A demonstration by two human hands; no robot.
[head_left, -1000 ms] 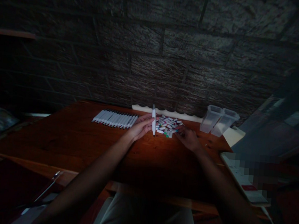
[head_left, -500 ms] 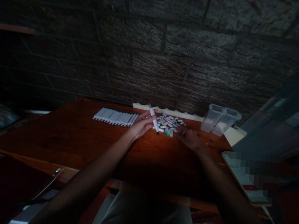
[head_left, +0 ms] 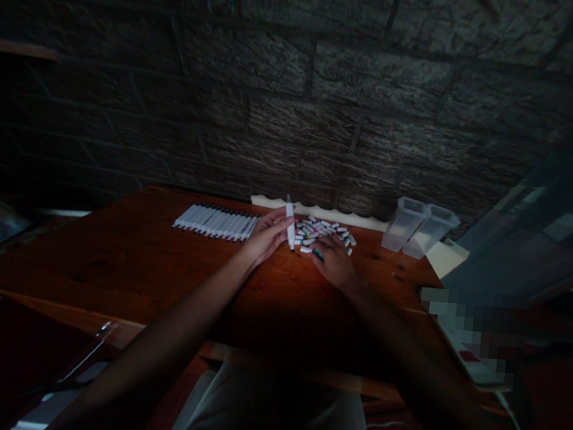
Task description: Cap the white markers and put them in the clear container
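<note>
A white marker (head_left: pixel 290 227), dark at its lower end and grey at its upper tip, stands nearly upright in the fingers of my left hand (head_left: pixel 267 235). Just right of it lies a loose pile of white marker caps (head_left: pixel 310 227) with coloured ends. My right hand (head_left: pixel 333 258) rests over the near side of this pile, its fingers spread among the caps and touching some, with green ends by the thumb. The fingertips are partly hidden in the dim light. To the left, a row of white markers (head_left: pixel 215 222) lies side by side, close to my left hand.
Two clear plastic containers (head_left: pixel 400 225) stand at the back right of the wooden table (head_left: pixel 127 254). A white wavy-edged strip (head_left: pixel 366 219) runs along the stone wall behind the caps. At the right edge lies a flat pale object (head_left: pixel 483 369), partly blurred out, with a white cable.
My right hand has moved left, from the pile's right edge to over the caps. The marker in my left hand has turned more upright. The view has shifted slightly.
</note>
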